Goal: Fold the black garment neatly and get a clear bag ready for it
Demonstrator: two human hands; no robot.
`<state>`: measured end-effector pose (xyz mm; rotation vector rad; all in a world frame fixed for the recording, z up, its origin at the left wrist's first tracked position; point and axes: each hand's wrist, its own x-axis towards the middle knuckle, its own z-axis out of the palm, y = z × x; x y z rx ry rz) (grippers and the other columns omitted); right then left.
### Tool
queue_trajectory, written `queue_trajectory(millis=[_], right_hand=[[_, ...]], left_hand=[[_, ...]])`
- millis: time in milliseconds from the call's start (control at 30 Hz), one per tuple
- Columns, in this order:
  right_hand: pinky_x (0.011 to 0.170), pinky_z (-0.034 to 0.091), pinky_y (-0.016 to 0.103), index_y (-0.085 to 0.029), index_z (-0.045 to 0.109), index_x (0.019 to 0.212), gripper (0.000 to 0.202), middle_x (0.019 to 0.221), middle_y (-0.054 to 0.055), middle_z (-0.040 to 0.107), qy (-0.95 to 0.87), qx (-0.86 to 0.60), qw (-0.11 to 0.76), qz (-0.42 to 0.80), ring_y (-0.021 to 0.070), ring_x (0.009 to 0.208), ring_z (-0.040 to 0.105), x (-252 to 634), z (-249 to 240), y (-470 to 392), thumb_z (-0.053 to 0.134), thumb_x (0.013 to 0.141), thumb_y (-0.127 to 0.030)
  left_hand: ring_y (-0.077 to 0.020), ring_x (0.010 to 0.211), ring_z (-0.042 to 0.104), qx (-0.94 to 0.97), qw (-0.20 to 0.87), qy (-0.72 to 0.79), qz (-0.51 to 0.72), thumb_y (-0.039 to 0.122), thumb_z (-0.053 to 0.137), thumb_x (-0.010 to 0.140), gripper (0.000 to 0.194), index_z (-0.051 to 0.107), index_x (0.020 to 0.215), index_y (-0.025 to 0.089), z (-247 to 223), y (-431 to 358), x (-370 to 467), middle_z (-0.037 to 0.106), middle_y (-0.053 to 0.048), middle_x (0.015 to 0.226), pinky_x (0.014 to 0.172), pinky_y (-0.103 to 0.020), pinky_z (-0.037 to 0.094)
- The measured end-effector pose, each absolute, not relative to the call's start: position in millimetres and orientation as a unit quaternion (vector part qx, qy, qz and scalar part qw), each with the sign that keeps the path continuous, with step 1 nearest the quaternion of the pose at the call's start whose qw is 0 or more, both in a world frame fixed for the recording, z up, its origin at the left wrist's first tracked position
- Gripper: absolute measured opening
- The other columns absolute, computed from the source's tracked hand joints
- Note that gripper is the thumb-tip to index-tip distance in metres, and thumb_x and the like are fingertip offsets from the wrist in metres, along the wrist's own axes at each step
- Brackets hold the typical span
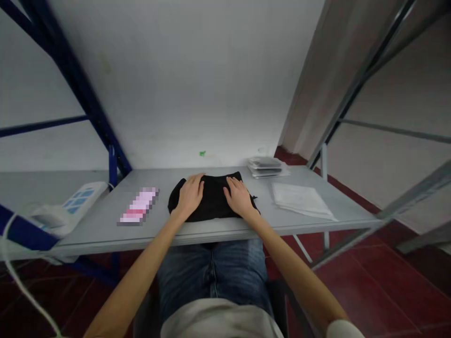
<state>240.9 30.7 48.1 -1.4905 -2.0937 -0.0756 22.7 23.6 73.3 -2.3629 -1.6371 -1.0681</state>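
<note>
A black cloth item [215,199] lies flat, folded into a wide bundle, near the front edge of the grey table. My left hand [190,195] rests palm down on its left part, fingers stretched out. On its right part lies my right hand [239,197], also palm down with the fingers spread. Neither hand is closed around the cloth. A small black strap or tie end sticks out at the bundle's right side.
On the table [162,230], a blurred-out phone [139,206] lies left. Clear plastic packets [303,199] lie right, with a packet stack [266,165] behind. A white power strip [79,204] with a cable is far left. Metal frame posts flank the table; a wall stands behind.
</note>
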Motion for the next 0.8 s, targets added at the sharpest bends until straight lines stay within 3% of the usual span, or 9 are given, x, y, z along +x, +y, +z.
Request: queue_trajectory(millis=[100,200,300,533,800], right_hand=[[0.128,0.026,0.045,-0.007,0.046,0.158,0.062,0.162,0.017,0.048,-0.776,-0.580,0.249,0.000,0.0300,0.154,0.037,235,38,17,0.034,0.109,-0.044],[0.128,0.024,0.050,-0.011,0.044,0.160,0.072,0.165,0.017,0.043,-0.778,-0.591,0.215,0.014,0.0338,0.156,0.032,236,30,8,0.037,0.107,-0.059],[0.129,0.018,0.055,-0.016,0.043,0.162,0.083,0.168,0.016,0.037,-0.788,-0.587,0.186,0.019,0.0354,0.159,0.026,243,29,2,0.041,0.101,-0.072],[0.129,0.015,0.052,-0.021,0.037,0.165,0.099,0.172,0.015,0.030,-0.808,-0.569,0.154,0.020,0.0340,0.160,0.023,267,31,2,0.042,0.091,-0.087],[0.129,0.016,0.054,-0.018,0.037,0.165,0.097,0.172,0.017,0.028,-0.820,-0.551,0.156,0.007,0.0340,0.160,0.022,289,30,0,0.041,0.094,-0.084]], left_hand=[[-0.0299,0.141,0.054,-0.768,0.041,-0.552,-0.323,0.037,0.035,0.108,0.050,0.049,0.152,0.019,61,-8,37,0.062,-0.015,0.147,0.120,-0.048,0.042],[-0.0359,0.152,0.041,-0.763,0.031,-0.591,-0.261,0.044,0.043,0.105,0.055,0.047,0.154,0.021,41,-18,34,0.052,-0.016,0.158,0.128,-0.064,0.023],[-0.0372,0.156,0.035,-0.768,-0.002,-0.603,-0.215,0.053,0.044,0.103,0.062,0.042,0.159,0.024,31,-12,20,0.043,-0.014,0.166,0.127,-0.071,0.016],[-0.0350,0.158,0.030,-0.772,-0.023,-0.610,-0.179,0.069,0.046,0.098,0.074,0.039,0.161,0.031,29,-7,-5,0.038,-0.008,0.169,0.128,-0.067,0.015],[-0.0345,0.157,0.033,-0.772,-0.007,-0.605,-0.194,0.068,0.048,0.098,0.073,0.043,0.160,0.030,30,-11,-7,0.041,-0.008,0.167,0.128,-0.065,0.018]])
